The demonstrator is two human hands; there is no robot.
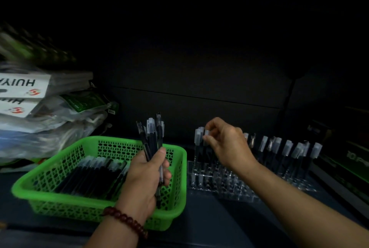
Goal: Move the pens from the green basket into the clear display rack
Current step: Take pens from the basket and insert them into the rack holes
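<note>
A green plastic basket (61, 205) sits at the lower left with several dark pens (93, 175) lying in it. Over its right side my left hand (147, 175) grips a bundle of pens (152, 137) upright, caps up. To the right stands the clear display rack (223, 185) with several capped pens (287, 151) upright in its back row. My right hand (225, 143) reaches over the rack's left end and pinches the clear cap of one pen (206, 134) standing there beside another capped pen.
Stacked packaged goods in plastic wrap (40, 103) pile up at the left, behind the basket. Dark boxes with green print (347, 163) lie at the right of the rack. A dark wall closes the back of the shelf.
</note>
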